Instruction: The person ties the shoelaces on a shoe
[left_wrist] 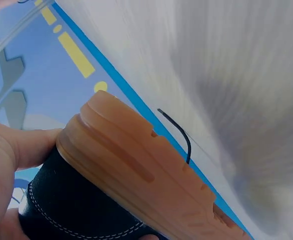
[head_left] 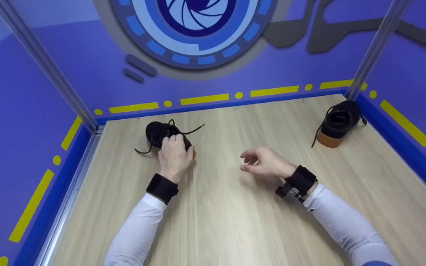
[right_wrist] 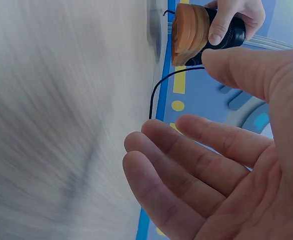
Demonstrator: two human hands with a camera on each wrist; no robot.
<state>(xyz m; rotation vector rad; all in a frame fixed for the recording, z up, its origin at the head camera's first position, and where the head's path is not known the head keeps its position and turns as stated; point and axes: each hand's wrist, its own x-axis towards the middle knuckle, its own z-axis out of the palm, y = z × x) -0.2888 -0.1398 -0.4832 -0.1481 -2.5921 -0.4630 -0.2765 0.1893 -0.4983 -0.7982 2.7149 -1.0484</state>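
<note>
The left hand held a black shoe, with its thumb and fingers curled round the heel part. This shoe was at the back left of the worktop, and its toe pointed toward the back wall. It had an orange-brown sole and pale stitches on the black part. One loose lace stuck out to the right, and another lace hung out to the left. The shoe looked a little bit lifted, but the views made that hard to be sure of.

The right hand was free, with its fingers softly bent, over the middle of the worktop. It was well apart from both shoes.

The other black shoe stood at the back right, near the right wall. Its toe pointed to the back, and its laces hung down its sides.

The person wore white sleeves and black wrist bands. The walls were blue with yellow bars and dots.
</note>
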